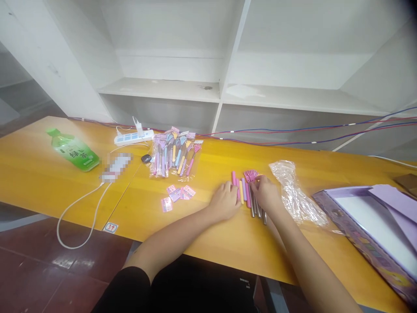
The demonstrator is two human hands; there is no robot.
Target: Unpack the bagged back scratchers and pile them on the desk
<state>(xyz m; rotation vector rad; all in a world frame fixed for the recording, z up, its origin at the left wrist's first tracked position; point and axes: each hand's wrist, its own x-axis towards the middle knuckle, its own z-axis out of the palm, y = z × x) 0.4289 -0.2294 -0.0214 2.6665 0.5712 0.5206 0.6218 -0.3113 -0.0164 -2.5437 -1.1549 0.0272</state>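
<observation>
My left hand (224, 201) has its fingers curled in against the left end of a row of coloured handles, over a pink handle (233, 177). A yellow handle (241, 191) and a purple handle (244, 189) lie alongside. My right hand (267, 192) is closed at the top of a bundle of metal-rod back scratchers (257, 210), its fingertips by a pink claw-shaped head (250, 175). The rods point toward me on the table. My right fingers partly cover the other heads.
Bagged back scratchers (177, 154), small printed cards (176, 194) and a power strip (132, 137) lie to the left. Farther left is a green bottle (76, 150). Crumpled clear plastic (295, 195) and a purple box (350, 230) are on the right. Shelving (159, 90) rises behind.
</observation>
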